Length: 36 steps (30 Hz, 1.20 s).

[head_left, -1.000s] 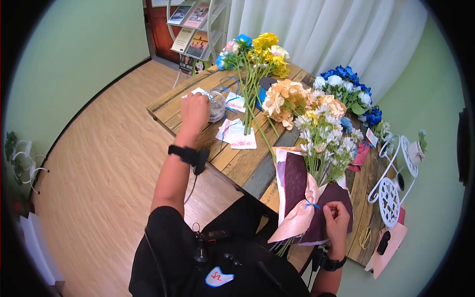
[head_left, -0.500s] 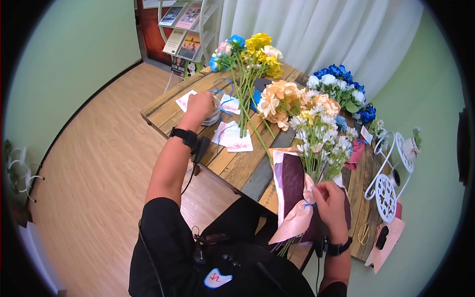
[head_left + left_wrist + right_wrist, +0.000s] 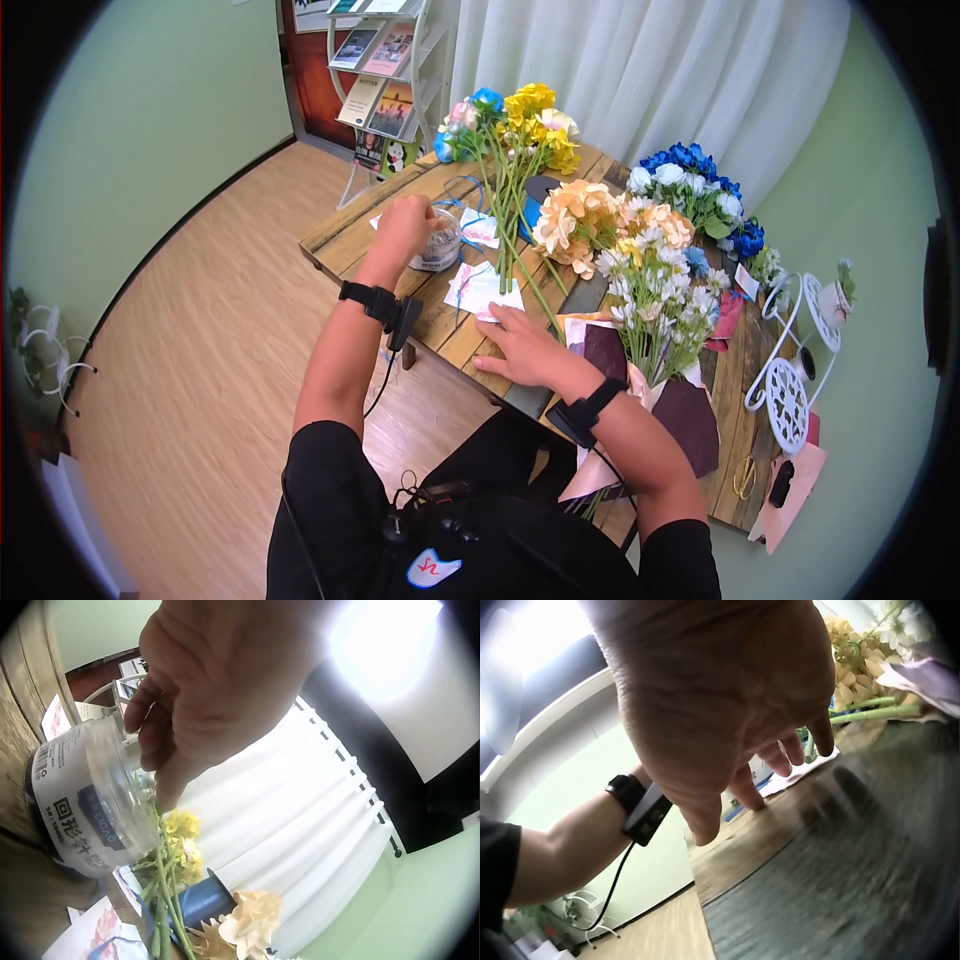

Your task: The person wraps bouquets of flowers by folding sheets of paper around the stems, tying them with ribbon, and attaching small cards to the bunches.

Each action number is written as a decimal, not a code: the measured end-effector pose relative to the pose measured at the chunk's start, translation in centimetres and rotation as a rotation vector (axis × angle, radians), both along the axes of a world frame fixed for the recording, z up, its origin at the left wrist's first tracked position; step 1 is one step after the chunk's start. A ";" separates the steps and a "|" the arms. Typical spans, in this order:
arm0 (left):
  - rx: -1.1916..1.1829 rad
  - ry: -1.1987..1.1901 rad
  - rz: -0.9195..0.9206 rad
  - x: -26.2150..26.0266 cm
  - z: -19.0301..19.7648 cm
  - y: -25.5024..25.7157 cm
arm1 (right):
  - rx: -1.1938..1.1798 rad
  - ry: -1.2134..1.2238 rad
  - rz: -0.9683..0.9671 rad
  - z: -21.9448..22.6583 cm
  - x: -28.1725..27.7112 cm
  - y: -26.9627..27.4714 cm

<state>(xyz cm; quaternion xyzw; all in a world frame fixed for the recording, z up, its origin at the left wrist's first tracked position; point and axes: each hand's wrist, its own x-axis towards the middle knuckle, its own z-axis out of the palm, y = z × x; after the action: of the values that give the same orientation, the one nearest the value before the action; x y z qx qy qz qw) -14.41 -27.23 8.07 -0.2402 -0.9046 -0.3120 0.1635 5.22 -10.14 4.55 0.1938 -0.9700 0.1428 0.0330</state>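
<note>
Left hand (image 3: 405, 228) at jar (image 3: 437, 257), left; can't tell if pinching. Jar uncapped, letting fingers reach in. Right hand (image 3: 527, 347) spread, by cards (image 3: 482, 286). Bouquet (image 3: 668, 300) laid near right, seemingly freeing hands.

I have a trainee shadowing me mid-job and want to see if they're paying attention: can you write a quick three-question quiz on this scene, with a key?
1. Multiple choice: which hand is at the mouth of the clear jar? A: left. B: right. C: neither.
2. True or false: the right hand is clenched into a fist.
3. Fill in the colour: the spool in the left wrist view is ____.

Key:
1. A, the left hand.
2. False; its fingers are spread.
3. Blue.
</note>
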 end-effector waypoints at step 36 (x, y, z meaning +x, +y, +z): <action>0.754 -0.704 -0.323 -1.5 -0.8 -1.3 | -0.353 0.436 -0.101 2.4 -1.6 1.1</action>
<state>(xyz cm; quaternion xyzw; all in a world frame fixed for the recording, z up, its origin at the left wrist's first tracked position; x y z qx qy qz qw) -15.89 -28.52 7.23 -0.1820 -0.6815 -0.6977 -0.1248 3.65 -9.07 6.98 0.1626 -0.9087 0.2624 0.2811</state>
